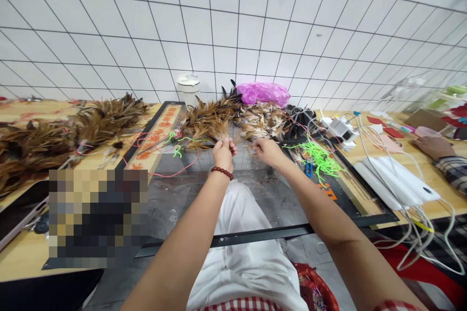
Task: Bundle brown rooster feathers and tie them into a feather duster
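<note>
Above a glossy, see-through tabletop panel, my left hand (223, 153), with a beaded bracelet (222, 172) on its wrist, is pinched closed. Light brown feathers (221, 129) rise right at its fingertips. My right hand (269, 151) is closed a little to the right, fingers curled; a thin brownish wisp shows by its fingertips, too small to name. Just beyond both hands lie a heap of brown feathers (204, 119) and a paler, white-and-brown heap (260, 124). Bright green ties (321, 158) lie tangled right of my right forearm.
A white lidded cup (188, 88) and a pink plastic bag (263, 93) stand against the grid wall. Long feather bundles (105, 121) cover the left side. White power banks (396, 182), cables and chargers (339, 129) lie right. Another person's hand (434, 146) rests at far right.
</note>
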A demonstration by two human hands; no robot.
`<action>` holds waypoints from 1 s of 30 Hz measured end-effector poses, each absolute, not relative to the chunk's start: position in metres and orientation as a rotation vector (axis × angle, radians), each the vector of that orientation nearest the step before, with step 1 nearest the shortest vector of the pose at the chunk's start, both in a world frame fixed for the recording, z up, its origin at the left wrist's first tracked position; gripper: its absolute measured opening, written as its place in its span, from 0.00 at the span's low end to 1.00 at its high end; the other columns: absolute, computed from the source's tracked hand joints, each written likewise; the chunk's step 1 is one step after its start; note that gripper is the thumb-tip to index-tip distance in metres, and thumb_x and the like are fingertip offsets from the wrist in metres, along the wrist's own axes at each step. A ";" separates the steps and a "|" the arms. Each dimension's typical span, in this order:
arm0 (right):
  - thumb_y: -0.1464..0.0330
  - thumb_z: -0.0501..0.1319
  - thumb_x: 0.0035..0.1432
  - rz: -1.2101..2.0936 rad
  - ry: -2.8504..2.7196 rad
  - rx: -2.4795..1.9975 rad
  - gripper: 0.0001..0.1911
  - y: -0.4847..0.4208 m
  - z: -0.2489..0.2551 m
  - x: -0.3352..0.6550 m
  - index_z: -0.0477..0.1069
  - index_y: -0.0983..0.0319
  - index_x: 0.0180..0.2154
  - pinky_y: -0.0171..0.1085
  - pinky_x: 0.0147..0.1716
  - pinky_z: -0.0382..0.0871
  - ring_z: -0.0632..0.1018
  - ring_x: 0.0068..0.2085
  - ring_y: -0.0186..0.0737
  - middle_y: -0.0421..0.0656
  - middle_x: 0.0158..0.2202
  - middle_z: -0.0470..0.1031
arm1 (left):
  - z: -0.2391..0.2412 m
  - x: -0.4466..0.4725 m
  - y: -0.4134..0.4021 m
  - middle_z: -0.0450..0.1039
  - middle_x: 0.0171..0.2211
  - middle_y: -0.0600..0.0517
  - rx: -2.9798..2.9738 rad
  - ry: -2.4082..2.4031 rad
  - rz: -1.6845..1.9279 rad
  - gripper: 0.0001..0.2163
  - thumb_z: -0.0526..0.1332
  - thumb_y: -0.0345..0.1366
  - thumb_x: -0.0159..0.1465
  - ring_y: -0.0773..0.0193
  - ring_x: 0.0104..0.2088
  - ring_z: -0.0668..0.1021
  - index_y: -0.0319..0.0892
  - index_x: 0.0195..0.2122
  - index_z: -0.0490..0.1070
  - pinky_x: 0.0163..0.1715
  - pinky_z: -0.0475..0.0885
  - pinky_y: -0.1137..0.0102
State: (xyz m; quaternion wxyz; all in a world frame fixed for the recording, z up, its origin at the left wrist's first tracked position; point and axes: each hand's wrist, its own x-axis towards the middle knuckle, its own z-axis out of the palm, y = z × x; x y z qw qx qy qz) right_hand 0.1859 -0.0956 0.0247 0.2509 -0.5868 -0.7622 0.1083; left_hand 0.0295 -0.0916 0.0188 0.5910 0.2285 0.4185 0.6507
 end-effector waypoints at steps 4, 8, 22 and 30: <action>0.65 0.60 0.51 1.011 -1.557 -1.341 0.07 -0.090 0.028 0.187 0.69 0.62 0.27 0.31 0.23 0.61 0.71 0.23 0.32 0.38 0.21 0.71 | 0.021 0.031 -0.096 0.68 0.20 0.55 0.570 0.945 1.413 0.07 0.58 0.35 0.62 0.73 0.19 0.72 0.37 0.28 0.65 0.24 0.67 0.76; 0.59 0.67 0.42 1.186 -1.330 -1.110 0.14 -0.091 0.028 0.181 0.70 0.63 0.26 0.29 0.19 0.56 0.63 0.20 0.26 0.34 0.21 0.67 | 0.021 0.035 -0.099 0.74 0.25 0.48 0.608 0.913 1.215 0.07 0.58 0.33 0.62 0.68 0.25 0.77 0.36 0.28 0.66 0.30 0.72 0.71; 0.60 0.65 0.46 1.038 -1.231 -1.005 0.13 -0.095 0.014 0.156 0.66 0.62 0.28 0.31 0.28 0.63 0.67 0.25 0.29 0.35 0.24 0.67 | 0.025 0.038 -0.106 0.69 0.21 0.53 0.612 0.766 0.973 0.05 0.56 0.29 0.63 0.73 0.19 0.72 0.37 0.29 0.66 0.21 0.69 0.77; 0.57 0.68 0.43 1.381 -1.219 -0.954 0.17 -0.097 0.025 0.169 0.68 0.63 0.27 0.29 0.21 0.58 0.62 0.21 0.26 0.33 0.19 0.62 | 0.025 0.032 -0.104 0.59 0.19 0.56 0.620 0.676 0.927 0.06 0.58 0.30 0.61 0.76 0.16 0.63 0.36 0.27 0.65 0.13 0.58 0.82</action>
